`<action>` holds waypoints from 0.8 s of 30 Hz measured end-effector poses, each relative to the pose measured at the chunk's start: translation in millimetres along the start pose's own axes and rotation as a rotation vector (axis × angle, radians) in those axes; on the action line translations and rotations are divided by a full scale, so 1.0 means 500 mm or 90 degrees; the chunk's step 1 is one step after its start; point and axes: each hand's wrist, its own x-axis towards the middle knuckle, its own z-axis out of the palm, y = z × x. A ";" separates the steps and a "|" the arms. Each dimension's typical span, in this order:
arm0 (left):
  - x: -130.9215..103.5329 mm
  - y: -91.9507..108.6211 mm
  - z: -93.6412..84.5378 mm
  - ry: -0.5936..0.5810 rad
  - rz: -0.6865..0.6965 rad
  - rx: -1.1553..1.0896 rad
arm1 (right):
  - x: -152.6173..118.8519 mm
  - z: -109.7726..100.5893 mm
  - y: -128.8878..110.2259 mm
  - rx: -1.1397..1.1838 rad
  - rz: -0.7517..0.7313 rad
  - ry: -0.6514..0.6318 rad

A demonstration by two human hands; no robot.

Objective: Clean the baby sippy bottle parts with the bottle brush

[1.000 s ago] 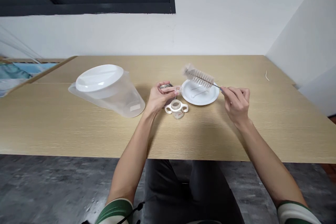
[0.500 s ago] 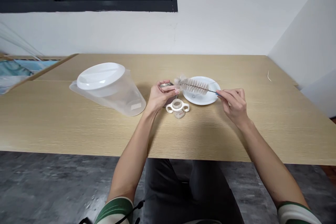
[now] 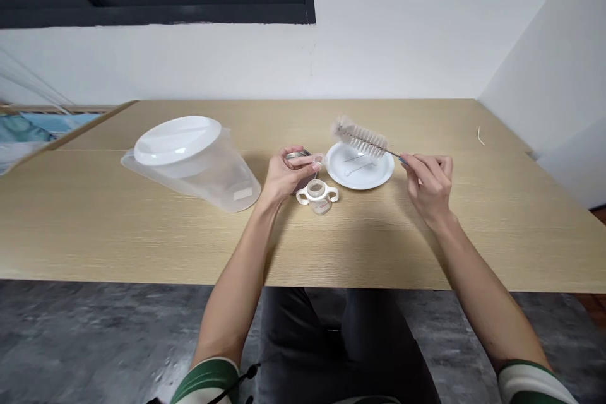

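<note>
My right hand [image 3: 430, 186] pinches the thin handle of a white bristle brush [image 3: 363, 139], which slants over a white plate [image 3: 360, 180]. On the plate lie thin sticks or small brushes. My left hand [image 3: 286, 172] is closed on a small clear piece [image 3: 320, 160] at its fingertips. Partly behind that hand is a round metal-rimmed container [image 3: 300, 153]. Just in front of it, a small clear bottle [image 3: 322, 205] with two white handles stands upright on the table.
A large translucent pitcher [image 3: 213, 170] with a white lid [image 3: 178, 140] rests at the left. A small bent white piece [image 3: 480, 136] lies at the far right. The wooden table [image 3: 142, 233] meets the wall behind.
The brush has moved right and up, away from the clear piece in my left hand. My right hand has shifted slightly right. The sticks on the plate show more.
</note>
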 end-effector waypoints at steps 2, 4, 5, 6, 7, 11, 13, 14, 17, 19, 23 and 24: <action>0.002 -0.002 -0.003 -0.002 0.002 0.008 | 0.003 -0.001 -0.005 0.034 0.024 0.002; 0.003 -0.004 -0.005 0.000 0.002 0.011 | 0.005 -0.002 -0.014 0.060 0.021 -0.014; 0.003 -0.004 -0.005 0.002 0.003 0.012 | 0.006 -0.002 -0.019 0.066 0.014 -0.028; 0.003 -0.003 -0.005 0.005 0.003 0.013 | 0.007 -0.002 -0.024 0.067 0.007 -0.041; 0.003 -0.003 -0.005 0.009 0.004 0.014 | 0.007 -0.001 -0.028 0.066 0.001 -0.052; 0.002 0.001 -0.003 0.023 0.003 0.023 | 0.003 0.003 -0.038 0.074 -0.025 -0.068; 0.002 0.002 -0.003 0.028 0.003 0.024 | 0.000 0.004 -0.036 0.072 -0.034 -0.078; 0.002 0.001 -0.004 0.030 0.002 0.023 | -0.001 0.004 -0.034 0.068 -0.038 -0.085; 0.005 -0.004 -0.006 0.036 -0.001 0.018 | -0.002 0.003 -0.025 0.057 -0.051 -0.097; 0.006 -0.007 -0.008 0.034 -0.002 0.017 | -0.001 0.001 -0.020 0.059 -0.071 -0.096; 0.005 -0.006 -0.006 0.028 -0.017 0.010 | 0.005 -0.005 -0.015 0.055 -0.144 -0.078; 0.005 -0.004 -0.004 0.029 -0.023 0.007 | 0.006 -0.006 -0.014 0.047 -0.164 -0.069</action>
